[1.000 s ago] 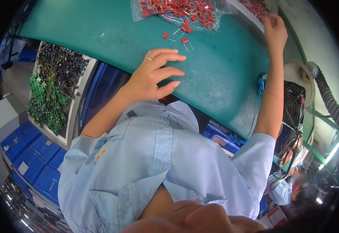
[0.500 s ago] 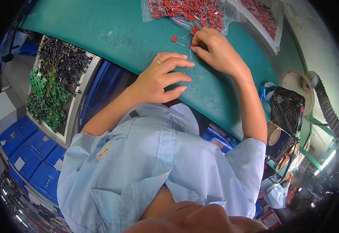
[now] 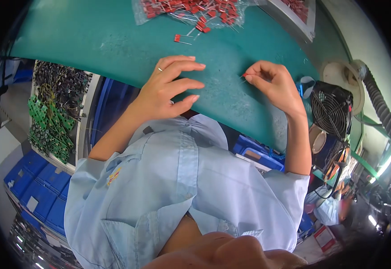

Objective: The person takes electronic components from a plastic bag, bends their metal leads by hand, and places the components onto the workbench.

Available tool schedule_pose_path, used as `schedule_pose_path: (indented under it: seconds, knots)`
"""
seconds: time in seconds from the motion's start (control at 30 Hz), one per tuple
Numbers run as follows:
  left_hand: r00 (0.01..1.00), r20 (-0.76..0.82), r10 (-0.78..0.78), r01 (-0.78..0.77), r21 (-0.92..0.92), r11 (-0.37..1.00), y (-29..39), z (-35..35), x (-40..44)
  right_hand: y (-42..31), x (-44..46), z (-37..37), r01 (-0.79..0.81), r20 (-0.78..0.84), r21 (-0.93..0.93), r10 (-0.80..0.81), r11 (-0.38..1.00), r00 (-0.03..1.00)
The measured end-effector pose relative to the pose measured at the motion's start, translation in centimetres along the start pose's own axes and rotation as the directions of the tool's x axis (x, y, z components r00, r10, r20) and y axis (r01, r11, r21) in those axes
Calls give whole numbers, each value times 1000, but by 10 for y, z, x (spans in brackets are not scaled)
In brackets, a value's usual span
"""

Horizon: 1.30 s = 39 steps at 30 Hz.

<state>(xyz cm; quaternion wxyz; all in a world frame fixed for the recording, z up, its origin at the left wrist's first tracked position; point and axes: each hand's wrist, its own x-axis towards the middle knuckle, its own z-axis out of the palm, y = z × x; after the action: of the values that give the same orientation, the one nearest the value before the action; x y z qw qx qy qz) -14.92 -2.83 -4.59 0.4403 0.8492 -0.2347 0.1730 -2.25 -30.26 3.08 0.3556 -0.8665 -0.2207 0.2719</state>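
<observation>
A small red component point(image 3: 245, 75) with thin wire leads is pinched between the thumb and index finger of my right hand point(image 3: 274, 85), above the green mat point(image 3: 128, 54). To its left, my left hand point(image 3: 168, 85) is held with fingers spread and bent, a ring on one finger and nothing between them. A clear plastic bag point(image 3: 139, 12) of many red components lies at the top. Just below its opening, a loose red component point(image 3: 177, 38) rests on the mat with its leads pointing right.
A tray point(image 3: 311, 27) of red components is at the upper right. A black fan point(image 3: 332, 110) and a ribbed hose point(image 3: 377, 96) stand right. Green circuit boards point(image 3: 52, 130) fill a rack at left, above blue bins point(image 3: 36, 188). A co-worker point(image 3: 327, 210) is at lower right.
My right hand went from the tray to the loose components near the bag, then moved down and right with one red component. My left hand kept its spread pose.
</observation>
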Motion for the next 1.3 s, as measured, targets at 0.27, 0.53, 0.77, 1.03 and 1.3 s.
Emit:
schedule_pose_path:
  seconds: [0.27,0.53,0.77,1.03,1.3]
  knots:
    - [1000,11,-21,21,33,999,1,1,1,0,3,10,84,-82,-165,-99,983,992]
    - [999,32,-26,24,43,999,2,1,3,7,-1,28,189,-177,-253,-237,949,955]
    - [1000,20,-24,23,36,999,2,1,1,8,-8,44,306,-217,-521,-470,797,855]
    - [1000,0,-5,5,31,1000,2,1,-1,8,-11,49,317,-222,-575,-517,754,827]
    - [1000,-13,8,-8,2,1000,2,-2,-1,28,43,-42,197,-501,-204,-275,959,820]
